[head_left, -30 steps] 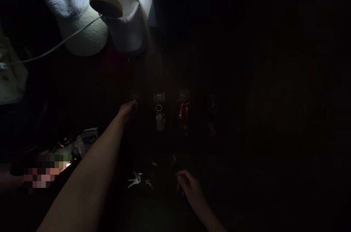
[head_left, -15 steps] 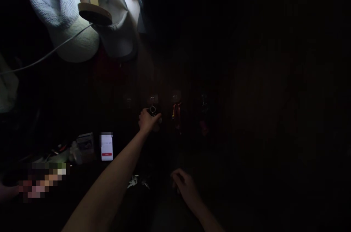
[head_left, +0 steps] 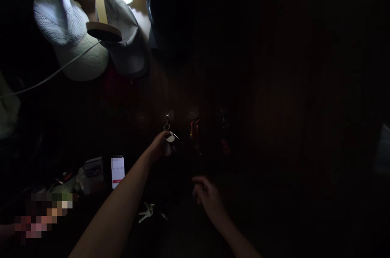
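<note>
The left hand (head_left: 159, 147) pinches a small pale key fob on a metal ring (head_left: 168, 139), hanging from a wall hook (head_left: 167, 117) in the dark. The right hand (head_left: 207, 198) hovers lower, fingers loosely curled, grasping nothing. Silver loose keys (head_left: 146, 212) lie below.

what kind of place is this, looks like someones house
Likely a dim home entryway: caps hang on the wall, a row of key hooks sits below, and the left hand holds a hanging keyring. Loose keys lie beneath.
</note>
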Demonstrator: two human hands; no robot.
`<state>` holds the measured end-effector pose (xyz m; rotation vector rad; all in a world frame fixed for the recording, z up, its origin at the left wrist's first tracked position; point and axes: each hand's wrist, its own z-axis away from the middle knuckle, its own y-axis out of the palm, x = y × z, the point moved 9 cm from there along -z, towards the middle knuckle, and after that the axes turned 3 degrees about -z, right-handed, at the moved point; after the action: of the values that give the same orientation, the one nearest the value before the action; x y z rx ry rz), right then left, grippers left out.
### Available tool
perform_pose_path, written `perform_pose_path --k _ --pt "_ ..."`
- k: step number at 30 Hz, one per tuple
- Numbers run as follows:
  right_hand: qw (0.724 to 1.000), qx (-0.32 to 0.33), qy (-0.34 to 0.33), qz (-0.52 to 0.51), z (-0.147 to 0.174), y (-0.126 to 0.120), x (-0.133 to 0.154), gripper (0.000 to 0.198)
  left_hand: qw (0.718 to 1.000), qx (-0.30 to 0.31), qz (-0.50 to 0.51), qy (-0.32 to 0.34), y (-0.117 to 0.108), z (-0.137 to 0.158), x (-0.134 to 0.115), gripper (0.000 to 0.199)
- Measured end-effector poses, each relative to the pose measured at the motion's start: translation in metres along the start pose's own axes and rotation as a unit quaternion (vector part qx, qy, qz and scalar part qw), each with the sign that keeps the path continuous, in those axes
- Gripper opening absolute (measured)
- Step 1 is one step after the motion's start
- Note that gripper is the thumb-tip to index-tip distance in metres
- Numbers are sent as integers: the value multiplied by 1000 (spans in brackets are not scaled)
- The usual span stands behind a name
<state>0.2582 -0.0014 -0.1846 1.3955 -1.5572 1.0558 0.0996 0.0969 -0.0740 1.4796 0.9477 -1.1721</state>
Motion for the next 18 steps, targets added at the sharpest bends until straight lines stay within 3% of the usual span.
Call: perform_pose_path --k 4,8,14,18 --pt "985 33 -111 129 -65 4 98 38 996 74 24 -32 9 11 -5 28" --pt "915 45 -198 350 -122 24 164 48 997 57 21 -53 6 9 -5 30" --pt "791 101 -229 557 -144 58 176 52 995 61 61 -43 7 1 -3 27" --pt "758 96 -219 607 -146 60 172 54 990 69 106 -54 9 0 1 24"
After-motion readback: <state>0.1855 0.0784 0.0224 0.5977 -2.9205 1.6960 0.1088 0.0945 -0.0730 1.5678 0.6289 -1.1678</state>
